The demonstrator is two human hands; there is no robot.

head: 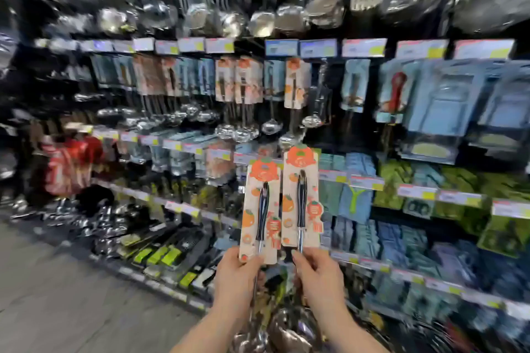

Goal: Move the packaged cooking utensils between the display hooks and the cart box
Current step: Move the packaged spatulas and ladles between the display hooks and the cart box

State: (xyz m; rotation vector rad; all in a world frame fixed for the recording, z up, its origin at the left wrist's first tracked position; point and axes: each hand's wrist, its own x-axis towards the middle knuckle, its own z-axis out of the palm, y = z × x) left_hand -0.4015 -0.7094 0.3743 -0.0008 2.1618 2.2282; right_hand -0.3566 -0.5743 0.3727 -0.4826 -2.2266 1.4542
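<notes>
Below the hanging ladle (296,86), the left hand (239,274) pinched the left pack (259,206) and the right hand (318,274) the right pack (301,198), tops upward, likely for hooking.

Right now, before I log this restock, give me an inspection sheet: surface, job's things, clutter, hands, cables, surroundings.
Surface: grey floor at lower left; no table seen.
Job's things: left carded utensil and right carded utensil, orange-printed cards, held upright side by side; matching cards hang higher up.
Clutter: blurred shiny ladle bowls below the hands.
Hands: left hand grips the left card's lower end; right hand grips the right card's.
Cables: nothing seen.
Surroundings: price labels in rows; hanging ladles above; blue packs at right.
</notes>
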